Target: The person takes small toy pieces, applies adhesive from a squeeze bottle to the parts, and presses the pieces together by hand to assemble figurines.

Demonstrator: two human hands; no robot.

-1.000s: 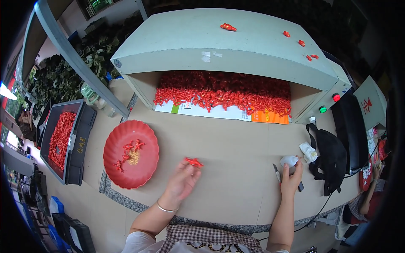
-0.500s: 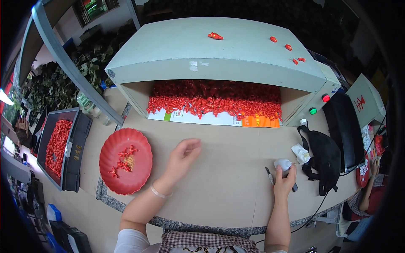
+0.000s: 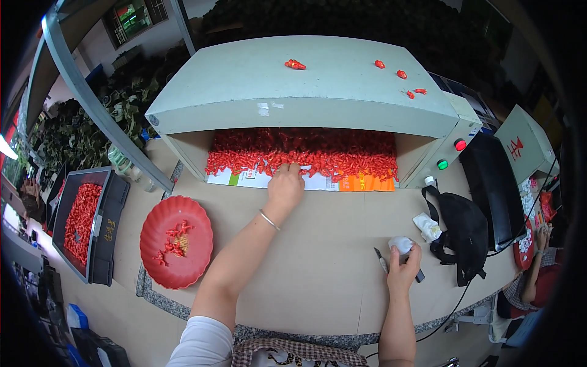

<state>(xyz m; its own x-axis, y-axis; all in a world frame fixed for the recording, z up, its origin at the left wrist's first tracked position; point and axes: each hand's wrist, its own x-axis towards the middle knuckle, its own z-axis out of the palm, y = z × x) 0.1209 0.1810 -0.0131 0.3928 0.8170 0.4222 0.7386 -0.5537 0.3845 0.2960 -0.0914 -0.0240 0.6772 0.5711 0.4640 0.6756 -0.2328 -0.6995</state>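
Note:
My left hand (image 3: 286,186) reaches to the front edge of a heap of small red pieces (image 3: 306,150) inside a pale green box-shaped cabinet (image 3: 293,114). Its fingers are bent together among the pieces; whatever lies between the fingertips is hidden. On the right of the table, my right hand (image 3: 405,269) is closed round a rounded white thing (image 3: 400,244), whose kind I cannot make out. A knife-like tool (image 3: 381,260) lies just left of that hand. At the left, a red scalloped bowl (image 3: 160,214) holds several red pieces.
A grey crate (image 3: 103,244) of red pieces stands left of the table. A black bag (image 3: 463,226), crumpled white packet (image 3: 426,227) and black tray (image 3: 492,183) lie at right. Loose red pieces (image 3: 295,64) rest on the cabinet top. Another person's hand (image 3: 543,237) shows far right.
My left hand has moved forward from above the middle of the table to the heap's front edge. My right hand keeps hold of the white thing. The view has shifted slightly.

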